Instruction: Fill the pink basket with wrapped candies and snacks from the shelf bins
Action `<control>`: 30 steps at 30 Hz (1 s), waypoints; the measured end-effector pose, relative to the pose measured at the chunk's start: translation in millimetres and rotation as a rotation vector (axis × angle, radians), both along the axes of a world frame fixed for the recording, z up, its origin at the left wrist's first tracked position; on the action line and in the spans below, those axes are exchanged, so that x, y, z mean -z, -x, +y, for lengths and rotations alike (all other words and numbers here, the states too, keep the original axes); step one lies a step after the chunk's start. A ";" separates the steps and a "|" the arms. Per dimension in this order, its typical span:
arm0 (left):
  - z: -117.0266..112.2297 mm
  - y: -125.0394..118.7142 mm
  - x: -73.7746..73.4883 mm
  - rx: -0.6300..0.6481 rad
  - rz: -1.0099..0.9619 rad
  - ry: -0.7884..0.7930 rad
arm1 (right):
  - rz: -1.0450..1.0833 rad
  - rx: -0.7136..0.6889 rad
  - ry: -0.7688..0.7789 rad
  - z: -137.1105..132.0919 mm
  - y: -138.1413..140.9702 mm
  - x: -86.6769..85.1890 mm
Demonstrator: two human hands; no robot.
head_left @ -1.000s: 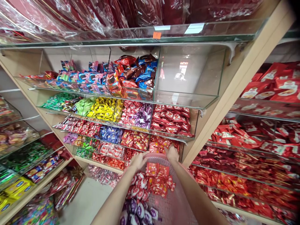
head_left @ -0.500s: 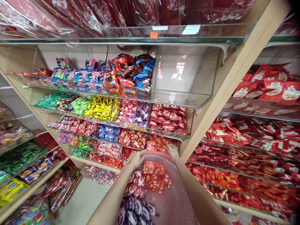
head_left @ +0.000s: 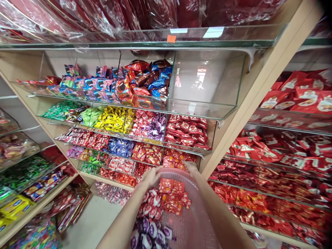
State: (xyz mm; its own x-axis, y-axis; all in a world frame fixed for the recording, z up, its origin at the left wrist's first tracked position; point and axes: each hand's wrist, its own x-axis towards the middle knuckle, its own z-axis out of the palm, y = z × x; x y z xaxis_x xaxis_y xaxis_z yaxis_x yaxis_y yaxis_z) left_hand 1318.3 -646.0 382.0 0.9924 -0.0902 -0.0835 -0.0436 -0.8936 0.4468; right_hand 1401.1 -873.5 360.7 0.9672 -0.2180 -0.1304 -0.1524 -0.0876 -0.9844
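My left hand point(head_left: 151, 176) is closed around the far left rim of a pink plastic basket point(head_left: 190, 221). Inside the basket lie red square candy packets point(head_left: 171, 197), red-and-white wrapped candies point(head_left: 153, 204) and purple-and-white wrapped candies point(head_left: 150, 231). Beyond the rim, my right hand point(head_left: 191, 167) reaches to a shelf compartment of red candy packets with yellow spots point(head_left: 172, 158). Its fingers look stretched out at the front of these packets, with the fingertips partly lost among them. I cannot make out any packet held in it.
Glass-fronted shelves point(head_left: 202, 110) rise ahead, with yellow candies point(head_left: 111, 119), dark red packets point(head_left: 186, 130) and blue packets point(head_left: 120, 147). A wooden upright point(head_left: 249, 93) parts them from more red packets point(head_left: 285, 150) at right. Bagged goods point(head_left: 33, 221) lie low at left beside the floor point(head_left: 95, 218).
My right hand has shifted slightly downward at the red packets. The left hand keeps its hold on the basket. The view has moved very slightly.
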 end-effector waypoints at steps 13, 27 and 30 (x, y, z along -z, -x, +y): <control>0.7 -0.7 0.6 0.027 -0.014 -0.018 | -0.041 -0.325 -0.066 -17.0 59.4 -25.5; 0.2 -1.9 0.5 0.032 -0.003 -0.039 | 0.270 -0.936 0.130 -5.6 116.9 -12.7; 0.4 -1.0 -0.4 0.040 -0.007 -0.042 | 0.303 -0.946 0.155 8.3 114.0 -13.8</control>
State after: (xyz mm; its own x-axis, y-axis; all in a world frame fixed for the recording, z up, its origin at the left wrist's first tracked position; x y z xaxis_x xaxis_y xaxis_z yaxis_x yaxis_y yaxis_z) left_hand 1319.4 -645.6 382.4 0.9886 -0.1265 -0.0816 -0.0826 -0.9088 0.4089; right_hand 1287.1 -865.2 374.4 0.6821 0.5876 -0.4354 -0.1959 -0.4267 -0.8829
